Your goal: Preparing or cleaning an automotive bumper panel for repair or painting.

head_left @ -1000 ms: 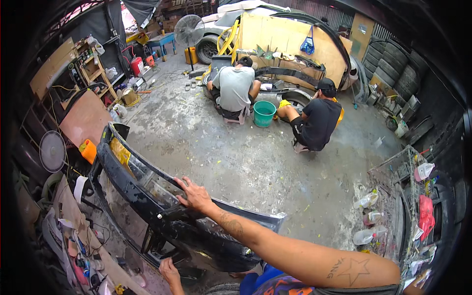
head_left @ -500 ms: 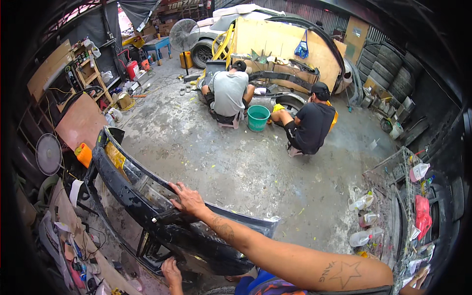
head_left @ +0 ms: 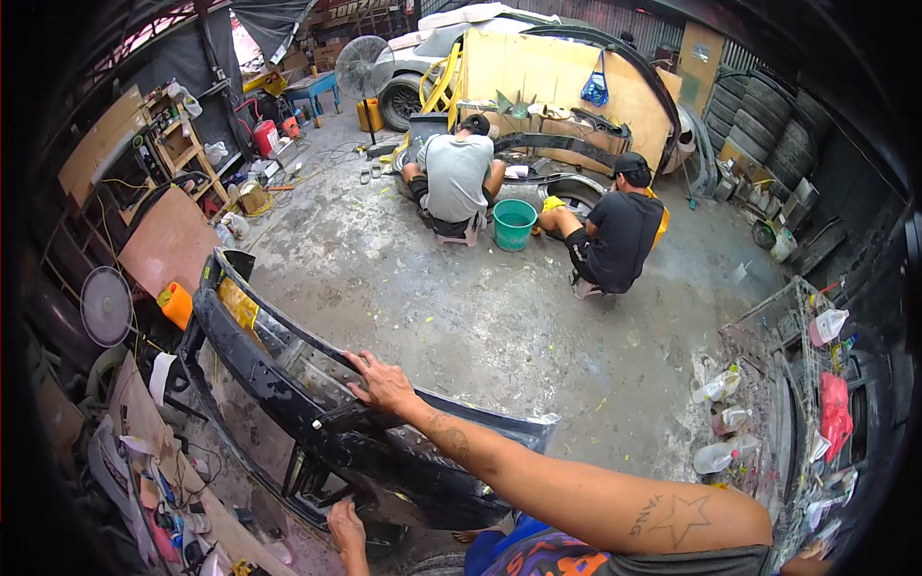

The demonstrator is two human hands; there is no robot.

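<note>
A large curved black car body panel (head_left: pixel 288 379) stands in front of me, its paint scuffed and patchy. Its far left end has a yellow-brown patch (head_left: pixel 238 304) on the inner face. My right hand (head_left: pixel 386 384) rests on the upper edge, fingers reaching over the rim and thumb on the near side. Lower down, my left hand (head_left: pixel 346 528) is curled at the bottom frame of the panel; its fingertips are partly hidden. My right forearm passes in front of the panel's near right end.
Two people (head_left: pixel 458 182) crouch by a grey car, near a green bucket (head_left: pixel 515 227). Plastic bottles (head_left: pixel 715 457) and a wire rack (head_left: pixel 805 336) line the right side. A fan (head_left: pixel 106 305), an orange container (head_left: pixel 176 305) and cluttered boards (head_left: pixel 144 432) stand on the left.
The view has turned a little, so the scene sits slightly further right. Both my hands keep their places on the panel.
</note>
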